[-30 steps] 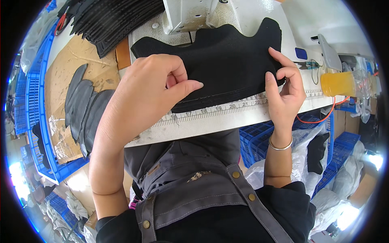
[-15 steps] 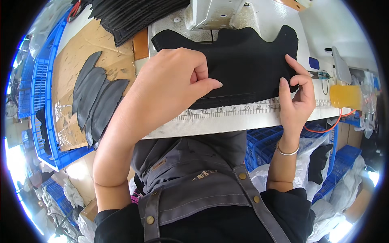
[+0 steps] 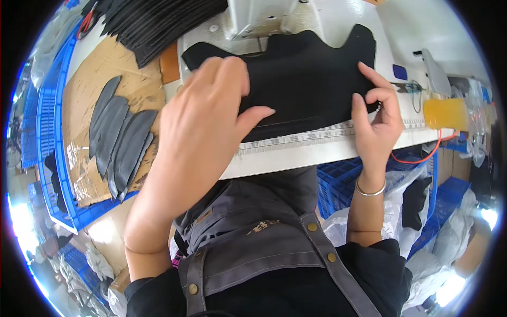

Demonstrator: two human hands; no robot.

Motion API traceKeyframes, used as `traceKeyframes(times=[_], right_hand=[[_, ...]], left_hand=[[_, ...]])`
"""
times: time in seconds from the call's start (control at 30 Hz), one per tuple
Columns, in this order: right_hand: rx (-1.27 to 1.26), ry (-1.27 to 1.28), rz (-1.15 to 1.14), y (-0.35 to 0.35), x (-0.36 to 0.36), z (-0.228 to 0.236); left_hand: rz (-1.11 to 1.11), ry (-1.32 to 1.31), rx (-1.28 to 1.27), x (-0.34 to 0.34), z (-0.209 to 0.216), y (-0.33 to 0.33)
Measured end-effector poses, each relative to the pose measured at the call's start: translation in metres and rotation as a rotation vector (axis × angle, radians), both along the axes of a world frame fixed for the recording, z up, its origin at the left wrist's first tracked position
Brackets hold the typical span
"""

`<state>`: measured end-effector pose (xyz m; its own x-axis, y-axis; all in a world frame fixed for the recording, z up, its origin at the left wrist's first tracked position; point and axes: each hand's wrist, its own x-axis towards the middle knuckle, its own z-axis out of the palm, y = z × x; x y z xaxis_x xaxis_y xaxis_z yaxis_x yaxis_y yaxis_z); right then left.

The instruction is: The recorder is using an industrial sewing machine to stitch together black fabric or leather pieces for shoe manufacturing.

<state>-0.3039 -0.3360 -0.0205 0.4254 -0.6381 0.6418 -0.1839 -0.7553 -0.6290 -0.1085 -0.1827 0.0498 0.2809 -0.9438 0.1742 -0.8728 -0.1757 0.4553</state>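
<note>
A black fabric panel (image 3: pixel 311 79) with a wavy far edge lies across the white table in front of me. Over its left part is my left hand (image 3: pixel 206 111), back up, its thumb stretched away from the slightly blurred fingers. The undersides of those fingers are hidden. My right hand (image 3: pixel 379 116) grips the panel's right edge, with the thumb and index fingertips on the fabric and the other fingers curled at the edge. Along the panel's near edge runs a printed ruler strip (image 3: pixel 311 136).
Dark curved pieces (image 3: pixel 119 132) overlap on cardboard (image 3: pixel 74 100) in a blue crate (image 3: pixel 47 124) at the left. Behind them is a stack of black panels (image 3: pixel 158 26). A white machine base (image 3: pixel 259 18) stands beyond the panel. A cup of yellow liquid (image 3: pixel 446 113) is at the right.
My left hand has gone from a pinch to thumb and fingers apart. My right hand keeps its grip on the panel's edge. The whole view has shifted slightly.
</note>
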Motion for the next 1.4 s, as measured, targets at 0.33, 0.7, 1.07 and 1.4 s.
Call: traceKeyframes(times=[0.33,0.7,1.07,1.4], right_hand=[[0.059,-0.053,0.047,0.001,-0.001,0.0],[0.148,0.028,0.06,-0.014,-0.009,0.016],[0.137,0.038,0.031,-0.013,-0.011,0.005],[0.095,0.048,0.035,-0.015,-0.011,0.002]], left_hand=[[-0.353,-0.236,-0.102,-0.048,-0.033,-0.019],[-0.33,-0.299,-0.038,-0.05,-0.043,-0.022],[-0.338,-0.306,-0.023,-0.05,-0.041,-0.021],[-0.342,-0.28,-0.013,-0.051,-0.04,-0.022]])
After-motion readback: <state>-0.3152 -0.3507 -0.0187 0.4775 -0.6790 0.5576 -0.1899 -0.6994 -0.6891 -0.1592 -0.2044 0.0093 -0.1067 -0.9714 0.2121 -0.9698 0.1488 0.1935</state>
